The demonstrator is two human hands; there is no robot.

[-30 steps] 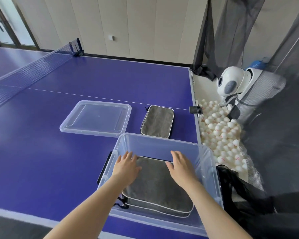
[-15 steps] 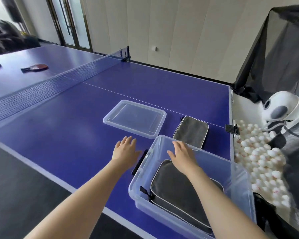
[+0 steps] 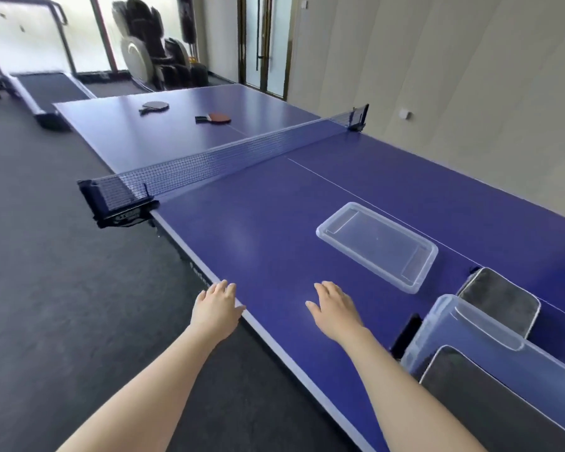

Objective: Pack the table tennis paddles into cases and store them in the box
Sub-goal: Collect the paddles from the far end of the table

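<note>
1. Hands, two. The left hand [image 3: 216, 308] is held flat with fingers spread, empty, over the near long edge of the table [image 3: 274, 243]. The right hand [image 3: 335, 309] is likewise flat and empty, over the tabletop a little inside that same edge. No object is gripped by either.
2. Paddles, two. A dark-faced paddle [image 3: 154, 107] and a red-faced paddle [image 3: 215, 118] are laid on the far half of the tabletop, beyond the net [image 3: 216, 164], well apart from the hands. Their handles are small and hard to make out.
3. Cases, two seen. One grey case [image 3: 499, 300] is laid flat on the tabletop just beyond the box, near the right edge of the view. A second grey case [image 3: 490, 396] is seen inside the box, partly cut off by the frame; whether it is zipped cannot be told.
4. Box, one. The clear plastic box [image 3: 470, 324] stands on the near half of the tabletop, right of the right hand, uncovered, its far side cut off.
5. Lid, one. The clear lid [image 3: 377, 246] is laid flat on the tabletop, between the net and the box.
6. Dark object, one, against the box's left wall [image 3: 406, 332]; unidentifiable.
</note>
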